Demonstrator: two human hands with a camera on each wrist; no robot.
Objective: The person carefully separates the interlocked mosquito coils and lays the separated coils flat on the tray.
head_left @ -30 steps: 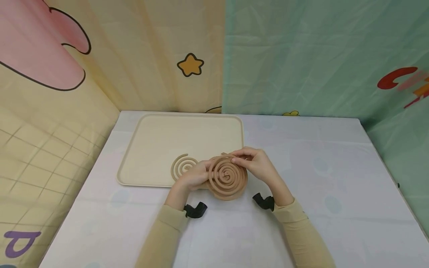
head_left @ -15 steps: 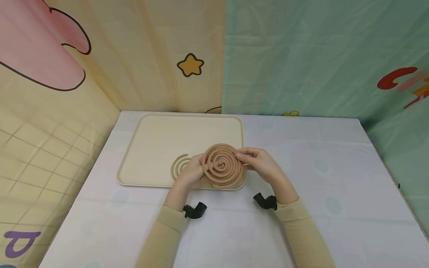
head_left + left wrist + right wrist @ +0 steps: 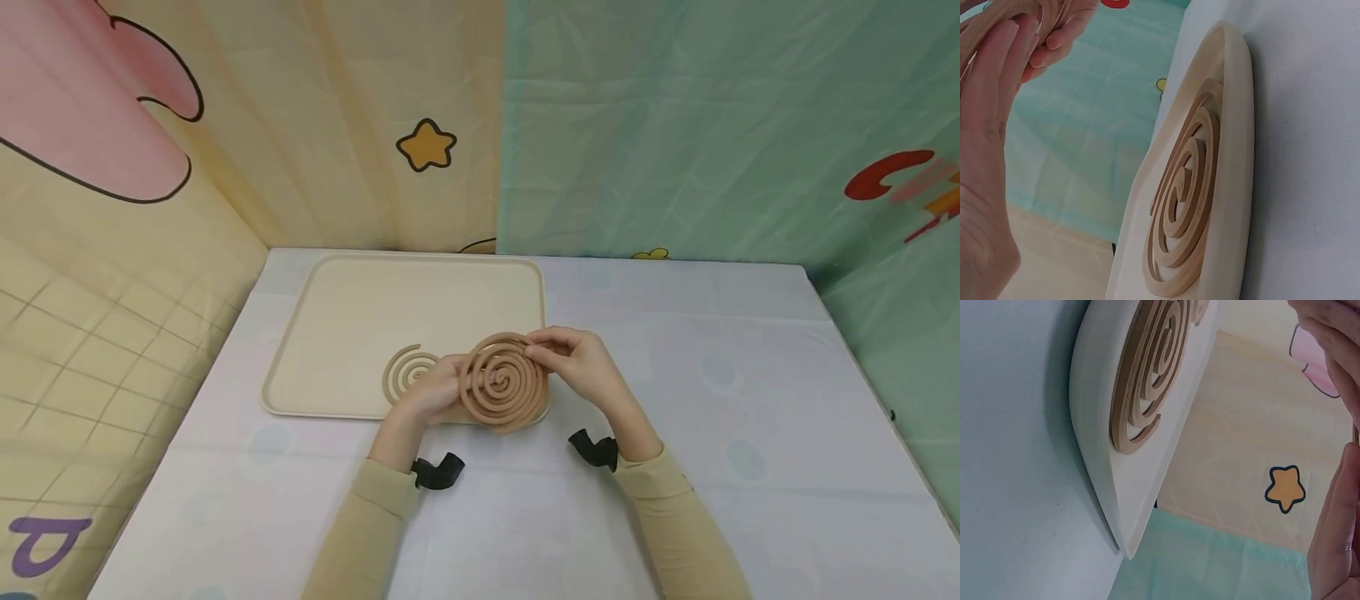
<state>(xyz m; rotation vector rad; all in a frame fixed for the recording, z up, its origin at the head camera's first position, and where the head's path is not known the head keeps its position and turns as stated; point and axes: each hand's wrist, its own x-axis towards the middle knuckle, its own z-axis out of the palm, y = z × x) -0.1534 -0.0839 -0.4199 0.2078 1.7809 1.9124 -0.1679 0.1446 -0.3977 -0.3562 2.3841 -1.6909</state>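
A brown mosquito coil (image 3: pixel 498 382), apparently a nested pair, is held up over the near right corner of the cream tray (image 3: pixel 420 292). The left hand (image 3: pixel 435 392) holds it from the left, its fingers showing behind the turns. The right hand (image 3: pixel 588 367) pinches the upper right outer turn between thumb and fingers. Another mosquito coil (image 3: pixel 405 373) lies on the tray beside the left hand, partly covered by it. In the left wrist view, a coil (image 3: pixel 1179 200) lies flat just inside the tray wall. The right wrist view shows a coil (image 3: pixel 1154 375) and part of a second coil (image 3: pixel 1199 309).
The tray sits on a table with a white cloth (image 3: pixel 697 433). Printed curtains (image 3: pixel 652 125) stand behind the table and at both sides. A black wrist mount (image 3: pixel 438 472) is worn at the left wrist, and another black mount (image 3: pixel 592 450) at the right.
The held coil tilted and rose away from the body, then dropped back slightly. Its outer turn now stands a little apart from the inner ones. The right hand shifted along its edge.
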